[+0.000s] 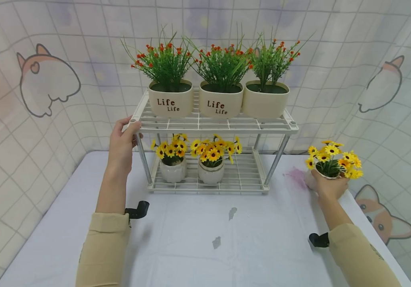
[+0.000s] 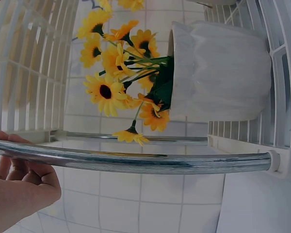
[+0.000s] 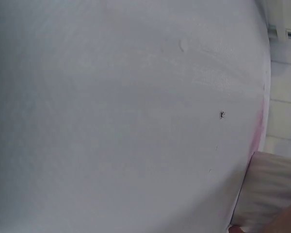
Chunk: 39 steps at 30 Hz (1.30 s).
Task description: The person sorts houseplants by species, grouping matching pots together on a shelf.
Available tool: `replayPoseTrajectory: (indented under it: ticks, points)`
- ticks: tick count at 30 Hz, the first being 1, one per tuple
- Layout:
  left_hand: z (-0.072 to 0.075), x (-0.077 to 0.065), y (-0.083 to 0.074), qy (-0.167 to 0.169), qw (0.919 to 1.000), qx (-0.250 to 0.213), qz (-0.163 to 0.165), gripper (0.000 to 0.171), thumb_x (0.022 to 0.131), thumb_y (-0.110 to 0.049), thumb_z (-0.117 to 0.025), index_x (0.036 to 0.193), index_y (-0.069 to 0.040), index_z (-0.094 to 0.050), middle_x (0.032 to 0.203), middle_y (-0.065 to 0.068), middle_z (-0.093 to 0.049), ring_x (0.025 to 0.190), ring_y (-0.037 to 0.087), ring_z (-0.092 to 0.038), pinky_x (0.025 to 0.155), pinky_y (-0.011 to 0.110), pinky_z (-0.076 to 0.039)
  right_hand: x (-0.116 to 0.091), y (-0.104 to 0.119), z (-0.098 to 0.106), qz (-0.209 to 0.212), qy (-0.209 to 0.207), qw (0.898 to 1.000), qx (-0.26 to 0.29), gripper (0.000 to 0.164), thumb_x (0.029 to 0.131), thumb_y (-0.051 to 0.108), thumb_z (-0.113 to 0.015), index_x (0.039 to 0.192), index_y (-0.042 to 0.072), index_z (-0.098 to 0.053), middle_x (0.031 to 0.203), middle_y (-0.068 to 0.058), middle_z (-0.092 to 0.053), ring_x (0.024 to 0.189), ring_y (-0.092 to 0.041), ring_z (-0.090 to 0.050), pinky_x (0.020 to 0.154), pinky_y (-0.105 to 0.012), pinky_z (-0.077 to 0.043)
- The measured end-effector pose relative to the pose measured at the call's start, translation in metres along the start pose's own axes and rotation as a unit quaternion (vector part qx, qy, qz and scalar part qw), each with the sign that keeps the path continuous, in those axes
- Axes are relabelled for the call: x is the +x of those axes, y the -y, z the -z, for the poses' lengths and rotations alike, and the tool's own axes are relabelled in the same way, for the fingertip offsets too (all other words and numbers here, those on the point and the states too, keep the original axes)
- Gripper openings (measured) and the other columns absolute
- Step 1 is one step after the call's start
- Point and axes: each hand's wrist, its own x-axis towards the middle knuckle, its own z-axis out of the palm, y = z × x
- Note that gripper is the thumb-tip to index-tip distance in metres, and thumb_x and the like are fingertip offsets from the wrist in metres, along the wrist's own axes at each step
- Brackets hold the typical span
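Observation:
At the upper front left corner of a white two-tier rack (image 1: 214,130), my left hand (image 1: 120,147) grips the frame. The left wrist view shows its fingers (image 2: 19,170) curled by the top end of the metal post (image 2: 150,159). Far to the right, my right hand (image 1: 329,186) holds a small white pot (image 3: 271,189) of yellow artificial sunflowers (image 1: 334,157), its base low by the table. On the lower tier stand two similar pots, one at the left (image 1: 174,171) and one near the middle (image 1: 211,173).
Three cream oval planters, left (image 1: 171,104), middle (image 1: 221,104) and right (image 1: 265,104), with red-flowered greenery fill the upper tier. A white cloth covers the table (image 1: 191,223), whose right edge runs close by the held pot. A patterned curtain (image 1: 94,24) hangs behind.

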Motion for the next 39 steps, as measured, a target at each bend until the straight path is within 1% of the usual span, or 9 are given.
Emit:
replayPoseTrajectory:
  ticks: [3,6,10,14,19,24,31,37,39]
  points:
    - [-0.001,0.001,0.001,0.002,1.0000,0.001,-0.003,0.046,0.102,-0.033,-0.065,0.142,-0.013,-0.053,0.114,0.005,-0.065,0.092,0.019,-0.052,0.092,0.034,-0.035,0.000,-0.001,0.001,0.000,-0.007,1.000,0.011,0.107,0.090,0.045,-0.074,0.162,0.015,-0.001,0.168,-0.012,-0.009,0.155,-0.024,-0.009,0.122,-0.034,-0.008]
    - [-0.001,0.000,0.002,0.001,0.9999,0.015,-0.002,0.046,0.103,-0.035,-0.063,0.143,-0.014,-0.052,0.118,0.007,-0.064,0.093,0.019,-0.052,0.094,0.035,-0.035,0.000,-0.002,0.003,0.003,-0.011,1.000,0.019,0.106,0.089,0.043,-0.076,0.162,0.016,-0.004,0.167,-0.010,-0.011,0.154,-0.022,-0.010,0.121,-0.032,-0.009]
    - [-0.001,-0.002,0.002,-0.001,0.9996,0.028,0.001,0.048,0.103,-0.037,-0.062,0.145,-0.015,-0.051,0.119,0.007,-0.064,0.094,0.018,-0.052,0.096,0.036,-0.034,-0.002,-0.004,0.005,-0.003,-0.007,1.000,0.022,0.106,0.088,0.042,-0.077,0.162,0.016,-0.005,0.167,-0.010,-0.012,0.154,-0.021,-0.011,0.121,-0.031,-0.009]
    - [-0.002,-0.001,0.002,0.001,0.9997,0.023,-0.001,0.047,0.103,-0.036,-0.063,0.144,-0.015,-0.052,0.113,0.003,-0.064,0.092,0.018,-0.052,0.096,0.036,-0.034,-0.006,-0.006,0.009,-0.010,0.000,1.000,0.023,0.107,0.089,0.041,-0.078,0.162,0.016,-0.005,0.168,-0.009,-0.012,0.155,-0.021,-0.010,0.121,-0.031,-0.009]
    - [-0.002,0.000,0.001,0.003,0.9999,0.014,-0.005,0.045,0.103,-0.033,-0.063,0.142,-0.013,-0.053,0.112,0.005,-0.064,0.093,0.022,-0.052,0.093,0.035,-0.035,-0.016,-0.009,0.014,0.001,0.014,1.000,0.013,0.107,0.088,0.039,-0.080,0.162,0.013,-0.008,0.167,-0.011,-0.016,0.154,-0.024,-0.015,0.121,-0.034,-0.015]
    - [-0.002,0.000,0.000,-0.001,0.9998,0.022,-0.001,0.045,0.103,-0.034,-0.062,0.142,-0.015,-0.053,0.117,0.008,-0.063,0.093,0.020,-0.052,0.095,0.035,-0.034,-0.034,-0.012,0.019,0.024,0.044,0.999,0.003,0.107,0.089,0.037,-0.079,0.162,0.013,-0.004,0.167,-0.014,-0.015,0.154,-0.027,-0.015,0.121,-0.037,-0.017]
    - [-0.002,0.003,-0.002,0.001,1.0000,0.006,-0.003,0.042,0.103,-0.032,-0.063,0.140,-0.014,-0.054,0.116,0.007,-0.063,0.090,0.018,-0.052,0.092,0.033,-0.036,-0.067,-0.009,0.023,0.049,0.091,0.995,-0.002,0.101,0.090,0.031,-0.080,0.161,0.011,-0.011,0.162,-0.015,-0.022,0.145,-0.031,-0.029,0.115,-0.042,-0.033]
    - [-0.001,0.002,-0.001,-0.003,1.0000,0.009,-0.001,0.044,0.103,-0.034,-0.063,0.141,-0.014,-0.053,0.116,0.004,-0.063,0.091,0.018,-0.052,0.093,0.034,-0.036,-0.094,-0.004,0.028,0.060,0.131,0.989,-0.022,0.099,0.095,0.026,-0.075,0.162,0.008,-0.003,0.164,-0.019,-0.017,0.147,-0.037,-0.027,0.115,-0.048,-0.032]
    - [0.000,0.001,0.000,-0.004,0.9999,0.012,-0.001,0.045,0.103,-0.034,-0.063,0.142,-0.014,-0.053,0.115,0.003,-0.063,0.091,0.018,-0.052,0.093,0.034,-0.035,-0.104,-0.004,0.029,0.065,0.144,0.987,-0.031,0.098,0.096,0.023,-0.073,0.162,0.007,-0.003,0.163,-0.021,-0.018,0.145,-0.037,-0.030,0.114,-0.046,-0.036]
